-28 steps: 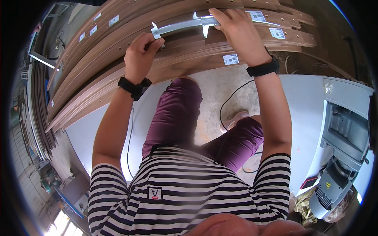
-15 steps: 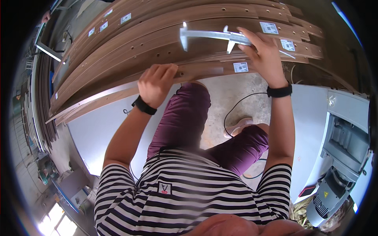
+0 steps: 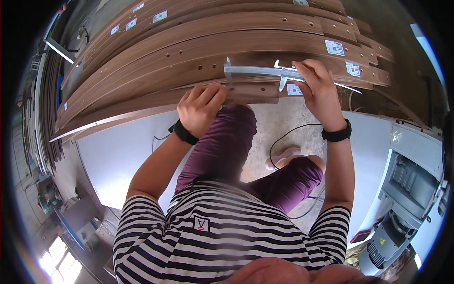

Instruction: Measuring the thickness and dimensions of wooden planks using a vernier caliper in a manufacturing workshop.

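My right hand [image 3: 322, 92] is closed round the slider end of a silver vernier caliper [image 3: 262, 70], held level with its jaws spread apart. The caliper hovers over the near edge of the stacked boards. Its lower jaws point toward a narrow brown wooden board [image 3: 250, 91] with round holes near its end. My left hand [image 3: 202, 106] has its fingers curled over that board, beside the caliper's far-left jaw. Whether the jaws touch the board, I cannot tell.
Long brown boards [image 3: 189, 47] with drilled holes and white labels [image 3: 334, 48] lie stacked ahead. A pale panel [image 3: 127, 156] is below them at left. At right stands a grey motor [image 3: 385, 244]. A dark cable [image 3: 283, 128] curves over the floor.
The caliper and my right hand have come down toward the nearest board. My left hand has shifted right and slightly nearer, and the board's end has moved right with it.
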A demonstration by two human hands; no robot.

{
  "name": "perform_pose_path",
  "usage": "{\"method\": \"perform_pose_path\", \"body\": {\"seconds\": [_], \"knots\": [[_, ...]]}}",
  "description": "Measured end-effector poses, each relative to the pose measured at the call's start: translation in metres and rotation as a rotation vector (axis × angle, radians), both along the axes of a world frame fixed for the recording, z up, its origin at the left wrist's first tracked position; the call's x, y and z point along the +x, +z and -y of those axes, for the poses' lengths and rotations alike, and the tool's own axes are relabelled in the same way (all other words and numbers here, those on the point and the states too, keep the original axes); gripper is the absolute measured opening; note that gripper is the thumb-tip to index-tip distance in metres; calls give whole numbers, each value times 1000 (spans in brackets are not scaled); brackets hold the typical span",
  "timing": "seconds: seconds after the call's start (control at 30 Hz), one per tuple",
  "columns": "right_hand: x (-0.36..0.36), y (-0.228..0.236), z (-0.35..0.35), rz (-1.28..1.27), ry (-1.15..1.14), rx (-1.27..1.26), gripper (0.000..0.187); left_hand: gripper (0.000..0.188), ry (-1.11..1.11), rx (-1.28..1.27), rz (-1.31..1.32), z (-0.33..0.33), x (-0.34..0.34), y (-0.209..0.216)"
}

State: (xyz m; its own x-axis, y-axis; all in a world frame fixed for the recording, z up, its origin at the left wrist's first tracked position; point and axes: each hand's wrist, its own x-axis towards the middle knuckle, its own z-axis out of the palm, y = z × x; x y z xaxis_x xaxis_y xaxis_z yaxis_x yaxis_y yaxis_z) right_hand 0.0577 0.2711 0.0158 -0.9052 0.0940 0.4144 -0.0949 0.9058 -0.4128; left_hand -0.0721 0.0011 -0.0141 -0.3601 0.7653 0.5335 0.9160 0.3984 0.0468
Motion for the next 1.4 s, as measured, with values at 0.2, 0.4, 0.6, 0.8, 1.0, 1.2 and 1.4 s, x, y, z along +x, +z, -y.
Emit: {"method": "perform_pose_path", "body": {"seconds": [0.2, 0.4, 0.6, 0.8, 1.0, 1.2, 1.4], "knots": [[0, 0, -4, 60, 44, 51, 46, 30, -25, -48, 57, 2, 0, -6], [4, -8, -10, 81, 89, 12, 45, 35, -29, -91, 102, 8, 10, -12], [11, -11, -5, 92, 65, -61, 47, 41, 31, -85, 195, 37, 16, -37], [32, -18, 9, 127, 28, -103, 47, 43, -47, -123, 242, 68, 42, -35], [59, 0, 36, 246, 10, -147, 49, 44, -148, -89, 365, 89, 69, -8], [85, 19, 73, 321, 63, -166, 51, 39, -181, -75, 377, 107, 81, 25], [96, 49, 97, 286, 42, -120, 53, 35, -216, -52, 352, 118, 88, 56]]}}
